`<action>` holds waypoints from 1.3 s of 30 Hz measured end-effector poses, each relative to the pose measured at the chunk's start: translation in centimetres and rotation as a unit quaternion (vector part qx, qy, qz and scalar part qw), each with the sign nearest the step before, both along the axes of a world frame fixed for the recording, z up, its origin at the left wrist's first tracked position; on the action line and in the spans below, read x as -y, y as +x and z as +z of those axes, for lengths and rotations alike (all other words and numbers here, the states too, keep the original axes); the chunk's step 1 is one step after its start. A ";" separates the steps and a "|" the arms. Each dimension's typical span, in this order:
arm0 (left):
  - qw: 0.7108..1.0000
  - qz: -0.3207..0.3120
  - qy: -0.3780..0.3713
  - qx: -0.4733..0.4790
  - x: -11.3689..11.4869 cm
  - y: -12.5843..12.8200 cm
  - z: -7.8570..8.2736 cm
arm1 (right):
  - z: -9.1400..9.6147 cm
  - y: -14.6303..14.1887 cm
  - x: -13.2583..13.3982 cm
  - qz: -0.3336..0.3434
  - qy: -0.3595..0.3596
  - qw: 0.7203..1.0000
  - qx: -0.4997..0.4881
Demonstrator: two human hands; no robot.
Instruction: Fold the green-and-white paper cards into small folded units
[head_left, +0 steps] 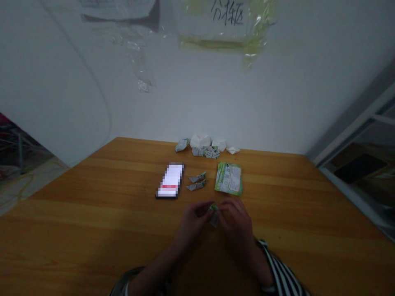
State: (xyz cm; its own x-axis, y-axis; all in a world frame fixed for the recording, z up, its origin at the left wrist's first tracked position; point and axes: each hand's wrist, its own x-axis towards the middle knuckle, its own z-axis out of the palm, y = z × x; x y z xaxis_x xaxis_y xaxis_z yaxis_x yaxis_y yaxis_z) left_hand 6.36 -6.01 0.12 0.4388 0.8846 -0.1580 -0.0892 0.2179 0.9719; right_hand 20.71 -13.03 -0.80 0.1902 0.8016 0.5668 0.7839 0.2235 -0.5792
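My left hand [196,220] and my right hand [237,218] meet over the near middle of the wooden table, fingers pinched together. Between their fingertips is a small green-and-white printed wrapper [214,220], its lower part hanging below the fingers. Whether anything is inside it cannot be made out. Just beyond my hands lie two narrow folded wrappers [196,186], one behind the other. A green-and-white printed packet [228,179] rests flat beyond my right hand.
A phone [170,181] with a lit, blurred screen lies left of the folded wrappers. Crumpled white tissues [200,141] and several crumpled printed wrappers [212,152] sit along the wall. The wooden table [92,197] ends at the white wall [210,98], which bears a taped paper sign [228,20].
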 end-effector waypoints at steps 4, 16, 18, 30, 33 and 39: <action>0.999 0.012 0.010 -0.030 0.2 0.1 0.1 | 0.0 0.0 0.1 0.015 0.041 0.997 0.056; 0.999 -0.006 -0.015 0.029 -0.1 -0.3 0.5 | -0.9 -0.3 -0.6 0.063 -0.113 0.926 -0.354; 1.000 0.005 0.007 0.015 0.0 -0.3 0.7 | -1.3 -0.1 -0.8 0.082 -0.171 0.917 -0.351; 0.924 -0.066 0.253 -0.277 -0.2 -0.8 0.7 | -0.5 -1.2 0.0 0.042 -0.149 0.939 -0.308; 0.945 -0.081 0.239 -0.206 -0.1 -0.7 0.4 | -0.9 -1.3 -0.3 0.051 -0.129 0.898 -0.418; 0.985 -0.125 0.067 -0.100 0.7 0.2 -0.6 | -1.3 -0.8 -0.2 -0.030 -0.057 0.907 -0.416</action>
State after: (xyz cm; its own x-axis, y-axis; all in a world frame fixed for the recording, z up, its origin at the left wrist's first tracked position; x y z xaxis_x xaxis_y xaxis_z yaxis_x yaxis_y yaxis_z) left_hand 6.54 -6.74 -0.43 0.6181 0.7712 -0.1524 0.1469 0.0771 0.9861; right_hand 19.94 -12.81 -2.13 0.5588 0.8205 0.1210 0.0739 0.0961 -0.9926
